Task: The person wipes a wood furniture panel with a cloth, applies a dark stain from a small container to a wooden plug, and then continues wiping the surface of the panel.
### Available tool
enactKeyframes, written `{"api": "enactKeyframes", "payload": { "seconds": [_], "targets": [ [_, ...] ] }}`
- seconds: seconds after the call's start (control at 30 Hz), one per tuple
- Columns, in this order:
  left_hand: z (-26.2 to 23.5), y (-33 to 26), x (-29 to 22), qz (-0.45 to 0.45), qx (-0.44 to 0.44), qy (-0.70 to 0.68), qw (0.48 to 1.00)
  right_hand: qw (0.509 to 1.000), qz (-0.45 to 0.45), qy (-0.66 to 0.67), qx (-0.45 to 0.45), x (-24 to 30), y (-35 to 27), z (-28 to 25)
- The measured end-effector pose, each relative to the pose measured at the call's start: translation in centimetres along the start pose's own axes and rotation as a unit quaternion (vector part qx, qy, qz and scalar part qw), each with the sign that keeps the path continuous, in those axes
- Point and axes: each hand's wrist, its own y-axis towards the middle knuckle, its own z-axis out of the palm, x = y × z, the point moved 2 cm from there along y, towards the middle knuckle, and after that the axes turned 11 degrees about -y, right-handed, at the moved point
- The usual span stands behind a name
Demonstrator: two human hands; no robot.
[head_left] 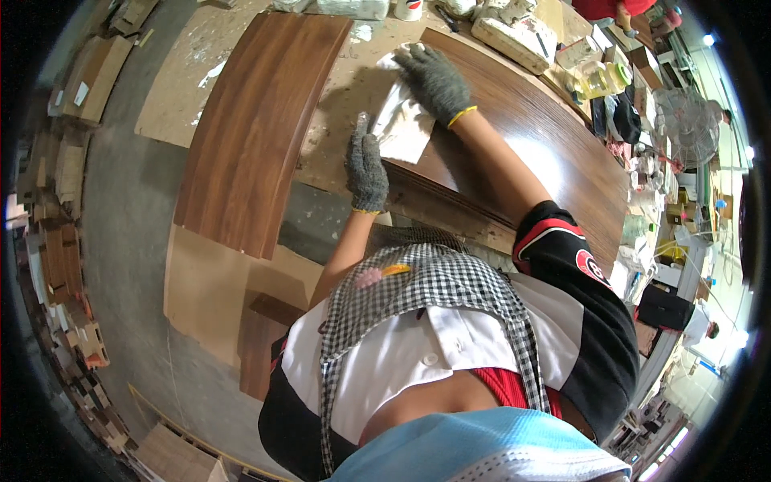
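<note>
A dark brown wood-grain panel [514, 120] with a glossy face lies on the worktable in front of me, to the right. My right hand [436, 84], in a grey knit glove with a yellow cuff, bears down on a white cloth [405, 128] at the panel's left end. Part of the cloth hangs over that end. My left hand [367, 170], gloved alike, is beside the cloth with its fingers stretched out and nothing seen in them. Left of it, a second brown panel [257, 128], slightly curved, lies across the table edge.
The worktable [341, 100] is stained with white patches. Along its far side are a whitish block [514, 36], a bottle of yellow liquid [602, 79] and boxes. A fan [687, 128] stands at the right. Another person in red [614, 8] is at the top right. Stacked boards line the left.
</note>
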Motion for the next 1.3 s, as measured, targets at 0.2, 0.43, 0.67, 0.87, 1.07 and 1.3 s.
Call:
{"api": "enactKeyframes", "payload": {
  "seconds": [0.2, 0.43, 0.67, 0.87, 1.07, 1.3],
  "targets": [
    [-2.5, -0.9, 4.9, 0.038, -0.043, 0.001, 0.998, 0.976, -0.182, 0.121, 0.014, 6.8, -5.3, -5.5],
    [-1.0, 0.0, -0.7, 0.02, -0.015, -0.01, 1.0, 0.993, -0.097, 0.021, 0.059, 0.5, 0.1, 2.7],
    [-1.8, 3.0, -3.5, 0.024, -0.021, 0.057, 0.998, 0.972, 0.049, 0.214, 0.08, -2.0, -10.7, -8.7],
    [1.6, 4.8, -3.8, -0.09, 0.153, 0.32, 0.931, 0.993, 0.083, -0.08, 0.033, -3.9, -12.1, -6.4],
    [2.8, 4.6, -4.2, -0.081, 0.17, 0.345, 0.919, 0.999, -0.014, 0.015, -0.036, -3.4, 3.7, 0.6],
    [1.5, 4.8, -2.3, -0.02, 0.114, 0.35, 0.93, 0.977, 0.13, 0.168, -0.026, -7.0, -5.0, -0.4]
  ]
}}
